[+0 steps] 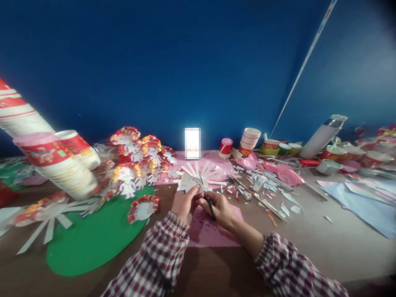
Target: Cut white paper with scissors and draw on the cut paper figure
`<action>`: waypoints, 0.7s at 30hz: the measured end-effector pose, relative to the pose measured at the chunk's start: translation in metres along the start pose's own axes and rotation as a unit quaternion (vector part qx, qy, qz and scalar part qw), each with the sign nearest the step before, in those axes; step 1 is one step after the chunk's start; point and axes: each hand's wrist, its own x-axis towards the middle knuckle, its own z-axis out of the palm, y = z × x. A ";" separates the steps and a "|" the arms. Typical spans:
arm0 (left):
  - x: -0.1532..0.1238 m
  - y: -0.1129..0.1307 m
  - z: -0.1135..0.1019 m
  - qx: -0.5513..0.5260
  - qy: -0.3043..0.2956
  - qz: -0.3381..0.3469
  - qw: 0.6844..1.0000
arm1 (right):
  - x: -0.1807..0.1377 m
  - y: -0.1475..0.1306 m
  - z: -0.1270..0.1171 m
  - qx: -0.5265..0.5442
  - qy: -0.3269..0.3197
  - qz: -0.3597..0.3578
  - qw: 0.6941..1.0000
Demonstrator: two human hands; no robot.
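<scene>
My left hand [185,203] pinches a piece of white paper [188,182] in front of me. Closed around the dark handles of a pair of scissors [211,209], my right hand [221,208] is close beside the left. The scissor blades point away from me at the paper; how far they cut in is hard to make out. Below both hands lies a pink sheet [202,235] with dark drawn lines. Just behind them a fan of white paper strips [213,171] spreads over more pink paper.
Stacked paper cups [62,165] lean at left, near decorated paper figures [126,179] and a green oval sheet [93,243]. A red cup [225,148] and another cup stack [250,140] stand at the back. Paper scraps [286,202] and a thin stick [262,202] lie to the right.
</scene>
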 end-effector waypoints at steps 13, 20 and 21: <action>0.005 0.004 -0.006 -0.005 0.011 0.011 1.000 | 0.003 0.011 0.002 0.093 0.002 0.038 0.995; 0.011 0.006 -0.010 0.049 -0.020 0.058 0.997 | 0.009 0.010 -0.006 0.136 0.056 0.012 0.989; 0.012 0.005 -0.010 0.065 -0.031 0.064 0.995 | 0.010 0.010 -0.007 0.148 0.067 0.011 0.987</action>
